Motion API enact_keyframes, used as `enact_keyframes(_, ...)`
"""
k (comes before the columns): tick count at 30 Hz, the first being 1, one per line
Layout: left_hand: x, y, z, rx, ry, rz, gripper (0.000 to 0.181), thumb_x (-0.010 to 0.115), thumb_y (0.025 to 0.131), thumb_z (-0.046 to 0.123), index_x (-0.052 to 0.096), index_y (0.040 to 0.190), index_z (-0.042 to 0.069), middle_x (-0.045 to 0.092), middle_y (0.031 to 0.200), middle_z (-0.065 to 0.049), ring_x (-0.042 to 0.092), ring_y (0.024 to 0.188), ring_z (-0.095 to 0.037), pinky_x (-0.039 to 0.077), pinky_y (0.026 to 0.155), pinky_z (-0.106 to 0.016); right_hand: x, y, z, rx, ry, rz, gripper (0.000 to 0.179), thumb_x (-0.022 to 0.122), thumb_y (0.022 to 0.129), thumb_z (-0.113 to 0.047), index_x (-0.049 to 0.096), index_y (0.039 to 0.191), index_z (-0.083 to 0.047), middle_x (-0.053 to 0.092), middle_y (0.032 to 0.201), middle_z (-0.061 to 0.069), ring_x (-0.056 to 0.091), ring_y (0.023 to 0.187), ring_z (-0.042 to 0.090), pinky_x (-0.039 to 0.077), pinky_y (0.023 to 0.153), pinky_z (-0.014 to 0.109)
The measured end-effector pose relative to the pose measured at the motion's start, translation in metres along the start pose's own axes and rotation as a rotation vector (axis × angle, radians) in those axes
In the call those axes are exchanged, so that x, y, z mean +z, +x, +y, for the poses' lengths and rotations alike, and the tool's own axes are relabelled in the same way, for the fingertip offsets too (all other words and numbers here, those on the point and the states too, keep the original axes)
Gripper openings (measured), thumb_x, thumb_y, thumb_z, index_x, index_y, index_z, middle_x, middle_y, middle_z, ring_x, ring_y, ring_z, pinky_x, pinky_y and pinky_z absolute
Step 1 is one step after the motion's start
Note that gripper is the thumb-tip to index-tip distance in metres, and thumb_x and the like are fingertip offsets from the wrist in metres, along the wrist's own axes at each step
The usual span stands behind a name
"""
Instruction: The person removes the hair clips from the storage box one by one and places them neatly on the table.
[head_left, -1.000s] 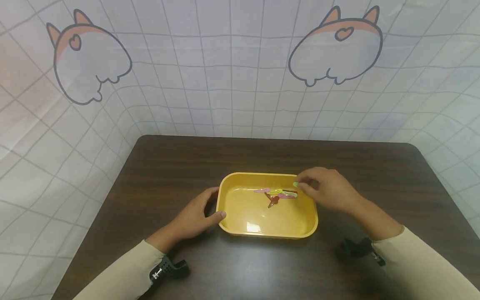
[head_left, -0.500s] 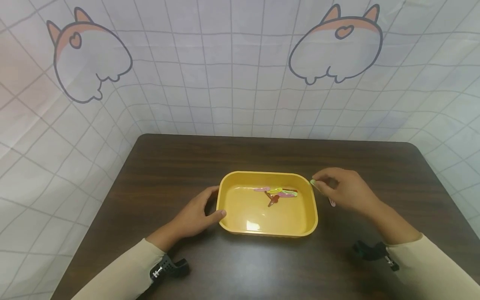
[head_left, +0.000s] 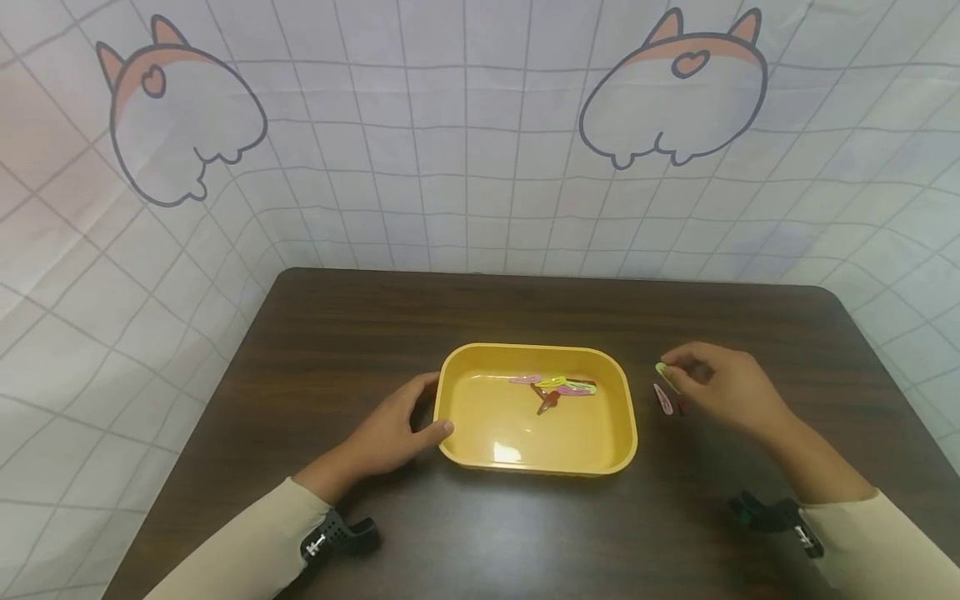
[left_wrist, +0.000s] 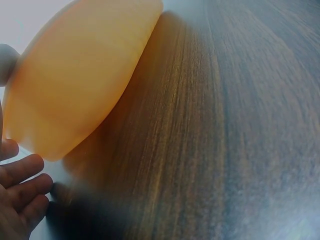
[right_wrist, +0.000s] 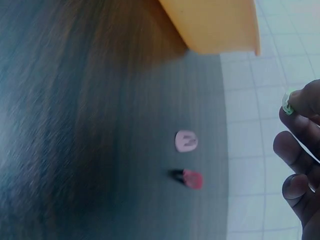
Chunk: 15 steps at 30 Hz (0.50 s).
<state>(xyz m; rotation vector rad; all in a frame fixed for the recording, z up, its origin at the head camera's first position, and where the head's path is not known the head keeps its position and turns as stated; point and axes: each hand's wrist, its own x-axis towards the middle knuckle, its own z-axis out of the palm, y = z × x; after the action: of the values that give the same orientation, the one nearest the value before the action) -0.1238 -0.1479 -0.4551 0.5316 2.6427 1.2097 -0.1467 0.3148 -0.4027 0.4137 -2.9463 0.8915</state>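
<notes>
A yellow plastic tray stands mid-table, and my left hand holds its left end, thumb on the rim and fingers along the outer wall. In the left wrist view, the fingers reach under the orange-looking side. Right of the tray, my right hand pinches a light green hair clip between thumb and forefinger, above the table. Below it lie a pink hair clip and a red hair clip, the latter partly hidden by the hand in the head view.
Several hair clips lie clustered inside the tray: among them a pink one, a yellow one and a brownish-red one. The dark wooden table ends at a white gridded curtain behind and at both sides.
My right hand has carried the green hair clip from over the tray's far right corner to the right, past the rim. The pink and red clips beneath have come into sight. The left hand stays put.
</notes>
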Motion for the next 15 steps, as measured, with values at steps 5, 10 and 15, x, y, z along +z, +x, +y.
enact_keyframes(5,0.0,0.0,0.0,-0.003,0.008,-0.001,0.073,0.074,0.093,0.041,0.043,0.152,0.011,0.052,0.148,-0.005,0.047,0.138,-0.025,0.038,0.112,-0.052,-0.001,-0.005,0.012,0.036,-0.012,0.005,0.022,0.069,0.099,-0.033,0.073,0.111,-0.015,0.072,0.087,-0.002,0.063,0.073,0.019,0.047,0.055,0.032)
enact_keyframes(10,-0.001,0.0,0.0,-0.006,0.007,0.0,0.074,0.074,0.094,0.041,0.042,0.152,0.01,0.052,0.148,-0.006,0.047,0.139,-0.026,0.037,0.112,-0.053,-0.003,-0.009,0.023,0.08,-0.025,-0.001,0.027,0.068,0.1,-0.038,0.073,0.113,-0.015,0.073,0.091,-0.001,0.062,0.076,0.019,0.047,0.055,0.033)
enact_keyframes(15,-0.001,0.001,0.0,0.008,-0.005,-0.005,0.073,0.074,0.094,0.04,0.042,0.152,0.01,0.053,0.147,-0.006,0.047,0.138,-0.025,0.038,0.112,-0.052,-0.004,-0.014,0.033,0.106,-0.046,-0.001,0.03,0.067,0.1,-0.039,0.073,0.113,-0.013,0.073,0.095,0.002,0.064,0.078,0.018,0.047,0.058,0.035)
